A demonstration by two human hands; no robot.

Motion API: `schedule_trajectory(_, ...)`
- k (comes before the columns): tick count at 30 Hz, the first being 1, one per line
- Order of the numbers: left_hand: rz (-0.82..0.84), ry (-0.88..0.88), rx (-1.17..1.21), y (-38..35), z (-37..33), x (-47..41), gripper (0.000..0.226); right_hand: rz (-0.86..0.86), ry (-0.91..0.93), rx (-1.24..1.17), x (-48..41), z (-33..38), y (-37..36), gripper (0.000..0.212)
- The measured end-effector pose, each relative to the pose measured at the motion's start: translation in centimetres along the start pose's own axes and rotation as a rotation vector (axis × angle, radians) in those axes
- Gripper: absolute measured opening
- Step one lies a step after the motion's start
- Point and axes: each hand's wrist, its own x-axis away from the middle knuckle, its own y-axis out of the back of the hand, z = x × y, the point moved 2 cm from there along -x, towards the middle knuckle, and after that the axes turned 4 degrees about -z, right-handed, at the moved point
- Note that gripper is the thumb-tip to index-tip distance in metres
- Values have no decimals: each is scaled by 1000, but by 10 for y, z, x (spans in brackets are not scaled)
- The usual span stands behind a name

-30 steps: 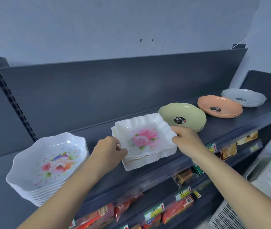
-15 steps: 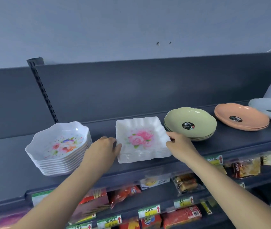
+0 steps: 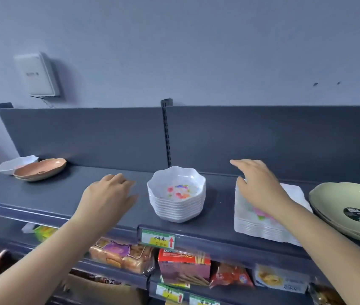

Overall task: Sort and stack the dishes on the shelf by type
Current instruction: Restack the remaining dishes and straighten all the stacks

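A stack of white scalloped floral bowls stands mid-shelf on the dark grey shelf. Right of it lies a stack of white square floral plates, and my right hand hovers over its left part with fingers spread, holding nothing. My left hand hangs above the bare shelf left of the bowls, fingers relaxed and empty. Green oval plates sit at the far right. At the far left an orange plate leans against a lone white bowl.
Packaged snacks and price tags fill the lower shelves. A slotted upright divides the shelf's back panel. A white box is mounted on the wall above left.
Both hands have let go of the square plates and lifted off. The view has swung left, bringing the orange plate and lone bowl at the far left into sight.
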Motion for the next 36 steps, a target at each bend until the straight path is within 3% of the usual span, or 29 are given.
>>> schedule_trajectory(5, 38, 151, -98, -11, 100, 39, 22, 137, 114, -9, -26, 75, -26, 55)
schedule_trajectory(11, 17, 245, -158, -26, 207, 73, 36, 158, 227, -81, -52, 185, -70, 48)
schedule_trajectory(22, 55, 364, -197, -70, 394, 126, 41, 344, 209, -76, -82, 341, -218, 44)
schedule_trajectory(27, 125, 393, -207, -94, 448, 149, 37, 404, 222, -94, -92, 383, -259, 45)
schedule_trajectory(36, 186, 453, -114, -135, 484, 156, 38, 463, 233, -120, -128, 423, -331, 48)
